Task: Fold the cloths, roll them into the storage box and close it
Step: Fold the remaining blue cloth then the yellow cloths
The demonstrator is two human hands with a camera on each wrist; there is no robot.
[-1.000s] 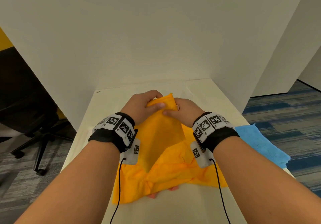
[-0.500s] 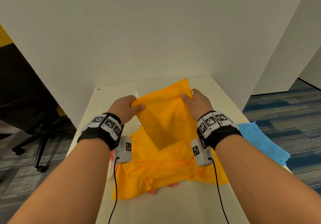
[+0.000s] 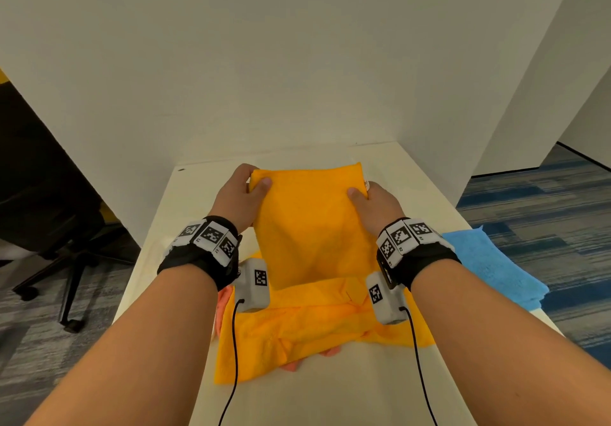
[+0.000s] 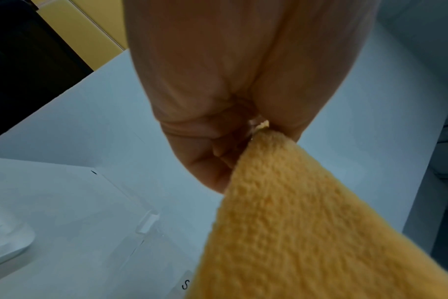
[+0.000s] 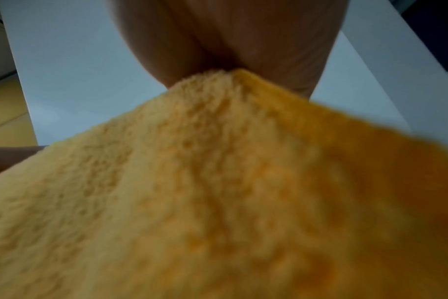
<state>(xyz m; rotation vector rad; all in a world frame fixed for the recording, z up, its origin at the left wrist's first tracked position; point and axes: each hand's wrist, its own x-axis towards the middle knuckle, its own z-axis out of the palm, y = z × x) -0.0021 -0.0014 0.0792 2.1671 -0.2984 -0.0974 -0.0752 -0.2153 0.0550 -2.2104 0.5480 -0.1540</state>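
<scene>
An orange cloth (image 3: 310, 223) hangs spread between both hands above the white table (image 3: 330, 392). My left hand (image 3: 243, 194) pinches its top left corner, thumb on the near face; the left wrist view shows the orange cloth (image 4: 307, 232) clamped between thumb and fingers. My right hand (image 3: 370, 199) pinches the top right corner, and the orange cloth (image 5: 218, 182) fills the right wrist view. More crumpled orange cloth (image 3: 314, 329) lies on the table below, with a pink cloth (image 3: 292, 364) peeking from under it. A clear storage box (image 4: 131, 248) sits under the left hand.
A blue cloth (image 3: 489, 267) lies at the table's right edge. White partition walls (image 3: 297, 61) stand behind the table and to the right. An office chair (image 3: 59, 227) stands on the carpet at the left. Wrist camera cables (image 3: 233, 359) trail toward me.
Both hands have moved apart and a little farther away, lifting the orange cloth's top edge. The cloth went from bunched between the hands to spread flat and hanging.
</scene>
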